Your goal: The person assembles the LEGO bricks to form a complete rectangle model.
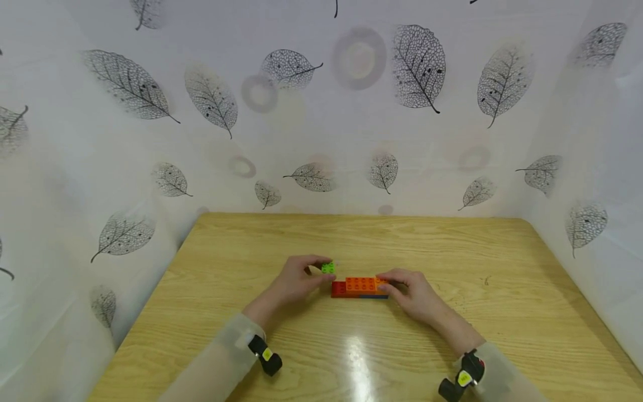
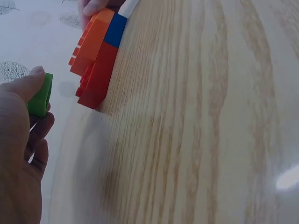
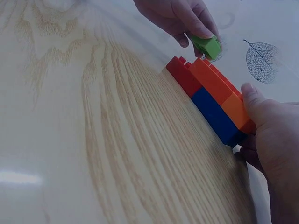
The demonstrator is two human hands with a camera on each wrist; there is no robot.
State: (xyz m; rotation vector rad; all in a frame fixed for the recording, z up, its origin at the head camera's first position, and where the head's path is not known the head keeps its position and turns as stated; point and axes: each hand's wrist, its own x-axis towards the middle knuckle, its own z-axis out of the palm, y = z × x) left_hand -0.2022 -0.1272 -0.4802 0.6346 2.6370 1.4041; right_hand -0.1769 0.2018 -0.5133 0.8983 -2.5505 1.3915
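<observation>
My left hand (image 1: 297, 278) pinches a small green toy brick (image 1: 328, 268) between thumb and fingers, held a little above the table. Just right of it lies a joined block of studded bricks. Its bottom layer has a red brick (image 1: 338, 288) at the left and a blue brick (image 3: 212, 115) at the right. On top are a red-orange brick (image 1: 359, 284) and a lighter orange brick (image 3: 237, 111) at the right end. My right hand (image 1: 419, 297) grips that right end, thumb on the near side. Green and red bricks stand apart in the left wrist view.
The bricks rest on a wood-grain table (image 1: 251, 240). A white curtain (image 1: 321, 128) printed with leaves hangs behind it and along both sides. A wrist camera (image 1: 265, 355) is strapped to the left forearm, another camera (image 1: 462, 377) to the right.
</observation>
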